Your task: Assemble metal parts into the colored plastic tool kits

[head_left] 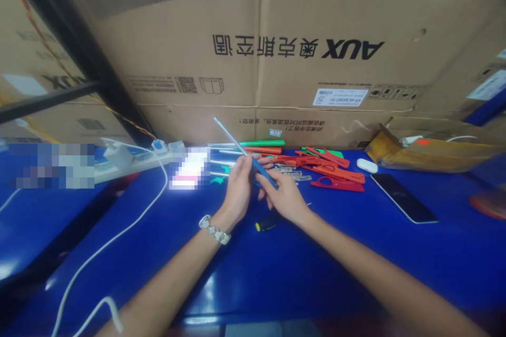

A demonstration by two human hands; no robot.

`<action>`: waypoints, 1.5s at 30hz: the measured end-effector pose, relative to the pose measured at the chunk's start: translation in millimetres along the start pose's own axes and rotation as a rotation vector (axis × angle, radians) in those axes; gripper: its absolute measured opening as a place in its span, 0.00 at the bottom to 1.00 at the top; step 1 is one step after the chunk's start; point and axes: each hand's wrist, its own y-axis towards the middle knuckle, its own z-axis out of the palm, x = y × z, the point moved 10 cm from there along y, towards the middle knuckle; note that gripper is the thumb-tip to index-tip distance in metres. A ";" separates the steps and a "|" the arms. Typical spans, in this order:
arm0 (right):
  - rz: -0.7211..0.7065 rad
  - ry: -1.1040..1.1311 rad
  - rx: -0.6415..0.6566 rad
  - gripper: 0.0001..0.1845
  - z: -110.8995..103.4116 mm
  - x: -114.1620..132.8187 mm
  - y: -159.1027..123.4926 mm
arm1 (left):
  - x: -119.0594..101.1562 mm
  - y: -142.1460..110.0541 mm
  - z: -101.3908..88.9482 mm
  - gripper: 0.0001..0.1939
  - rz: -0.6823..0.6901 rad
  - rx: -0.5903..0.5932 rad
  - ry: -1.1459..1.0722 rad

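A long thin screwdriver (260, 170) with a blue handle slants up and left between my hands, its bare metal shaft pointing toward the cardboard. My right hand (288, 195) is wrapped round the handle. With the thumb of my left hand (239, 184) pressed at the top of the handle, its fingers lie behind the tool. Beyond my hands are a green-handled screwdriver (263, 143) and an orange-handled one (271, 151), partly covered. Several clear-handled tools (294, 172) lie beside red plastic tools (338, 184) with loops. A short yellow-and-black tool (265, 225) rests below my right hand.
A large cardboard box (276, 73) stands behind the blue tabletop (245, 274). On the right are a dark-screened phone (403, 198), a white case (367, 165) and an open carton (438, 150). A power strip (138, 160) and white cable (114, 242) run along the left, near a bright blurred screen (191, 168).
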 end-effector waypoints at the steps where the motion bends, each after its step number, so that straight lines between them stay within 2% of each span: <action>1: 0.002 0.011 0.007 0.18 4.3 0.8 0.9 | 0.9 0.3 -0.7 0.17 -0.007 -0.002 0.012; 4: -0.024 0.023 0.030 0.19 17.8 6.8 3.0 | -8.4 1.7 -7.1 0.18 0.049 -0.018 0.115; 7: -0.118 -0.066 0.027 0.18 22.1 19.4 2.2 | -37.9 -1.1 -3.5 0.17 0.237 0.046 0.317; 10: -0.148 -0.128 0.029 0.18 14.1 24.0 -1.4 | -62.7 -10.1 11.3 0.15 0.409 0.178 0.631; 12: -0.145 -0.077 -0.009 0.20 0.1 23.9 -3.2 | -68.7 -16.2 18.9 0.14 0.492 0.246 0.906; 15: -0.127 0.143 -0.081 0.21 -18.1 19.6 -3.0 | -63.1 -22.5 23.8 0.11 0.574 0.351 1.207; 17: -0.082 0.285 -0.057 0.22 -15.3 11.7 0.0 | -51.1 -24.6 24.3 0.11 0.581 0.440 1.326; 20: -0.014 0.355 -0.025 0.24 -4.1 -1.6 3.9 | -31.9 -23.8 20.4 0.12 0.531 0.527 1.449; 27: 0.067 0.361 -0.038 0.28 -2.8 -21.0 1.3 | -7.0 -20.9 15.5 0.13 0.422 0.625 1.520; 33: 0.060 0.373 -0.029 0.30 -4.8 -14.1 0.2 | -11.7 -21.8 17.7 0.17 0.441 0.615 1.470; 45: 0.125 0.383 -0.114 0.36 -5.9 -20.5 1.8 | -16.5 -22.6 19.1 0.15 0.482 0.592 1.459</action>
